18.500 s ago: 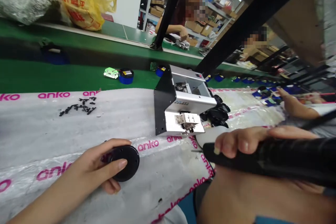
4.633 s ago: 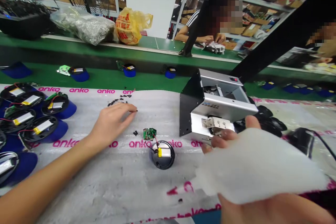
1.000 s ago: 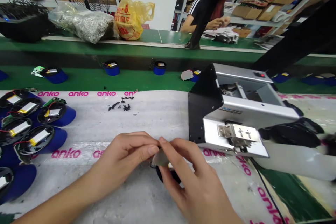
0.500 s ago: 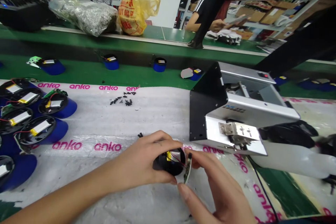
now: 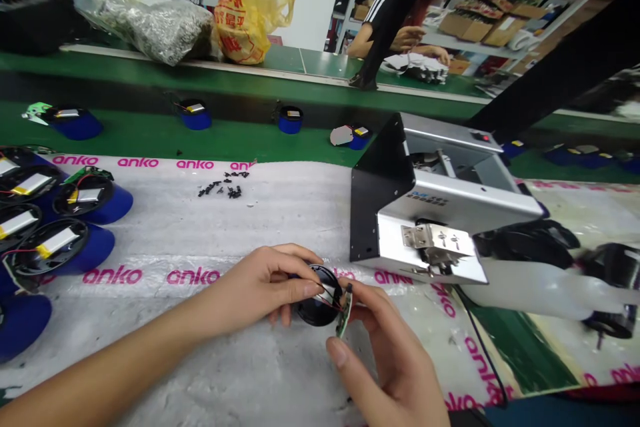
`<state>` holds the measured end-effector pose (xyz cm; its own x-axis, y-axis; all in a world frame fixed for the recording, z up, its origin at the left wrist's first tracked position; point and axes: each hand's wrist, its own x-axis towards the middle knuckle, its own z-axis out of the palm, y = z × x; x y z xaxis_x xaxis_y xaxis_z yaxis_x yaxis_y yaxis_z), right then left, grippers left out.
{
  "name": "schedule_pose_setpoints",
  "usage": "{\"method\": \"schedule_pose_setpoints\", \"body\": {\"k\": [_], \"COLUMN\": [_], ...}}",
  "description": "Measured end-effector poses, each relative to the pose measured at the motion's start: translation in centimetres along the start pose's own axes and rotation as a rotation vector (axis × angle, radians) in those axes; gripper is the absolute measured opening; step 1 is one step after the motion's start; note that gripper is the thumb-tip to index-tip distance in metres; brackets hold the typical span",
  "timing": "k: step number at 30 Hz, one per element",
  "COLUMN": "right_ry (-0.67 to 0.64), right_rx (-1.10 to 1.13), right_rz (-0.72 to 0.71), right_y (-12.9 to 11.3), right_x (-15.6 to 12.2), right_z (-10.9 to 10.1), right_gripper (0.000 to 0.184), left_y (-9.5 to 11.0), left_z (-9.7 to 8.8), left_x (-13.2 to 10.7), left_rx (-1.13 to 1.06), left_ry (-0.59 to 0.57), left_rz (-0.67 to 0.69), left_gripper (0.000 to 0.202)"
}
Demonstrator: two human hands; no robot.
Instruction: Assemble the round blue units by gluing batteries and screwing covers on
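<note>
The white foam-covered surface [image 5: 280, 213] carries the silver and black metal screw-feeder box [image 5: 425, 207] at right and a group of blue round housings with yellow batteries [image 5: 60, 213] at left. At centre, the round black plastic housing [image 5: 315, 300] has settled lower toward the foam than half a second ago. The left hand [image 5: 265, 287] stays closed around its rim. The right hand [image 5: 385, 353] still pinches the small green circuit board [image 5: 344, 303] on edge, touching the housing's right rim, red wires attached.

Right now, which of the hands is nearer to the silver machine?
Right. The right hand is just below the silver machine; the left hand is farther left.
</note>
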<state>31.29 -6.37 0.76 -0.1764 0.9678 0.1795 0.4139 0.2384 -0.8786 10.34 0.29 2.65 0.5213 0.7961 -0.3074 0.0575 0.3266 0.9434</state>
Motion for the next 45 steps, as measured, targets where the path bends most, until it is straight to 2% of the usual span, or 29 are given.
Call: {"method": "schedule_pose_setpoints", "body": {"k": [3,10,11,13,16,21,23,27,30,33,39,45], "right_ry": [-0.014,0.009,0.001,-0.034,-0.1,-0.24,-0.3,-0.357,-0.398,-0.42,-0.424,-0.359], "right_rx": [0.022,-0.044,-0.094,-0.216,-0.345,-0.399,-0.407,-0.397,-0.408,-0.444,-0.545,-0.466], "right_rz": [0.012,-0.042,-0.063,-0.111,-0.207,-0.389,-0.444,-0.453,-0.433,-0.434,-0.365,-0.343], "right_y": [0.2,0.0,-0.1,-0.4,-0.9,-1.1,-1.0,-0.9,-1.1,-1.6,-2.5,-2.3], "right_x": [0.0,0.0,0.1,0.5,1.7,3.9,4.4,4.7,4.8,5.0,4.9,4.6], "right_z": [0.2,0.4,0.2,-0.3,-1.2,-2.1,-2.3,-2.6,-2.8,-2.8,-2.7,-2.4], "right_gripper": [0.041,0.04,0.04,0.042,0.048,0.033,0.033,0.036,0.035,0.034,0.035,0.036], "left_y": [0.1,-0.4,-0.4,-0.3,-0.4,-0.7,-0.7,-0.8,-1.2,-1.5,-1.1,-0.6], "left_z": [0.2,2.2,2.3,2.4,2.1,1.2,0.6,-0.8,-1.5,-1.6,-0.8,0.1], "left_x": [0.1,0.1,0.2,0.3,0.5,0.3,-0.2,-0.9,-1.1,-0.9,-0.5,-0.7], "left_rx": [-0.004,-0.039,-0.048,-0.092,-0.131,-0.076,-0.076,-0.136,-0.126,-0.151,-0.207,-0.207], "left_ry": [0.004,0.247,0.271,0.286,0.23,0.148,0.086,-0.124,-0.189,-0.191,-0.104,-0.014], "left_rz": [-0.009,0.04,0.034,-0.005,-0.05,-0.015,-0.033,-0.065,-0.058,-0.042,-0.108,-0.138], "left_gripper": [0.022,0.003,0.004,0.017,0.033,0.023,0.025,0.051,0.056,0.055,0.045,0.038]}}
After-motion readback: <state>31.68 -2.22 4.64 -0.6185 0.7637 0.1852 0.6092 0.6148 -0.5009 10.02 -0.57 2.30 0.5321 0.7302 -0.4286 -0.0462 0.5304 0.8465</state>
